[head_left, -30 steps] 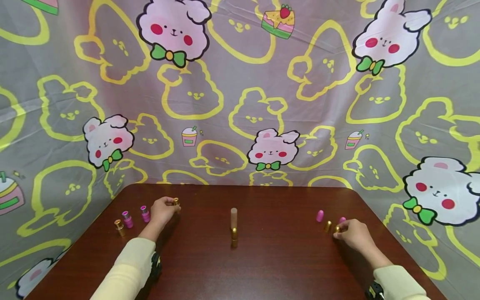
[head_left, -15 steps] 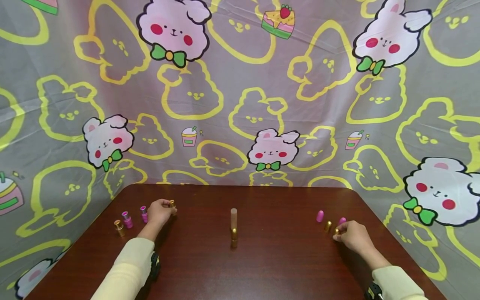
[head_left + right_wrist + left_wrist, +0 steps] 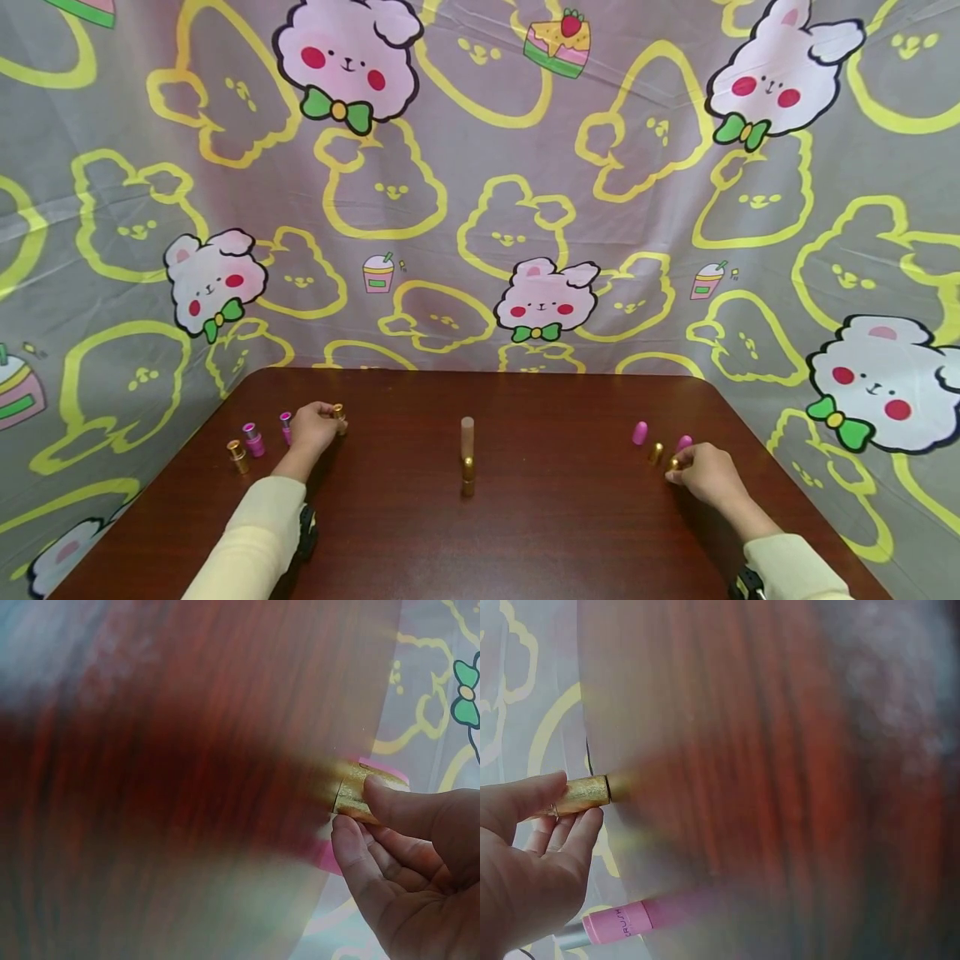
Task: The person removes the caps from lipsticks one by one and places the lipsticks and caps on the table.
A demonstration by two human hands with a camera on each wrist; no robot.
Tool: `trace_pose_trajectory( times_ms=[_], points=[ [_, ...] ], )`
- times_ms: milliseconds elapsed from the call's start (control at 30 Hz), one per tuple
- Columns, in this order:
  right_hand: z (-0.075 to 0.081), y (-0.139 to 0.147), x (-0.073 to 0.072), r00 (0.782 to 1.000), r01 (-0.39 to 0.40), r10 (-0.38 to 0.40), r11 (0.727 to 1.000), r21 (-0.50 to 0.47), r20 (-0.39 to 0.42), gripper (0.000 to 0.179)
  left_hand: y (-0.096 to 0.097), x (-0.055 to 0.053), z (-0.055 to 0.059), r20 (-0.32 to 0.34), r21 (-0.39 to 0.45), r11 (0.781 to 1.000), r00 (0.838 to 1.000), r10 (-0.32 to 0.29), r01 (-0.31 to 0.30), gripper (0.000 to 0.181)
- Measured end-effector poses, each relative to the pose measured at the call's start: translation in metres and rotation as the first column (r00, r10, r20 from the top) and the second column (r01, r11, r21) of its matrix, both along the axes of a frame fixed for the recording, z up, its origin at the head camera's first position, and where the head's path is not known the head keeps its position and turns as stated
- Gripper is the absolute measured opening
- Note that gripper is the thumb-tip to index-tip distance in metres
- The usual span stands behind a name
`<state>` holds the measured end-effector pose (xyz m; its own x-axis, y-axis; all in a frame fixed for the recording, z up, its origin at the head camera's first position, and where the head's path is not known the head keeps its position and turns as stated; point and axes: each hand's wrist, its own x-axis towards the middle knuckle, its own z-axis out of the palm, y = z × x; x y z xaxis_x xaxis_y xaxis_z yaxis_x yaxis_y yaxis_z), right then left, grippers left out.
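Observation:
At the back left of the table, my left hand pinches a gold lipstick tube between thumb and fingers. In the left wrist view the gold tube stands with its end at the tabletop. Beside that hand is a pink lipstick tube, partly hidden by it. Farther left stand another pink tube and a gold tube. On the right side, my right hand pinches a small gold lipstick cap, mostly covered by the fingers. Near it are a gold cap and two pink caps.
In the table's middle stand a tan cylinder and, just in front of it, a gold lipstick. The brown table meets a patterned cloth at the back and sides.
My left hand has slid a little to the left with the gold lipstick tube, closer to the pink tube. The right hand has hardly moved and still pinches the gold cap.

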<state>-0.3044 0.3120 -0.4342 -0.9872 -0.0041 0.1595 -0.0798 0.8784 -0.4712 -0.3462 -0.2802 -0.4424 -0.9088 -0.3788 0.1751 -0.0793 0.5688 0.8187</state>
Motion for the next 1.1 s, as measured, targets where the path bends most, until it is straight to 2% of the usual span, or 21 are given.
trace_pose_trajectory(
  times_ms=[467,1100],
  points=[
    [0.0024,-0.0027,0.0002,0.999,-0.001,0.002,1.0,-0.007,0.034,0.017,-0.0064,-0.0013,-0.0051,0.013,0.008,1.0,1.0,0.016,-0.016,0.024],
    [0.003,-0.0009,0.001,0.999,-0.016,0.016,1.0,-0.018,0.039,0.021,-0.0085,0.0004,-0.0014,0.019,-0.046,0.999,1.0,0.0,0.001,0.025]
  ],
)
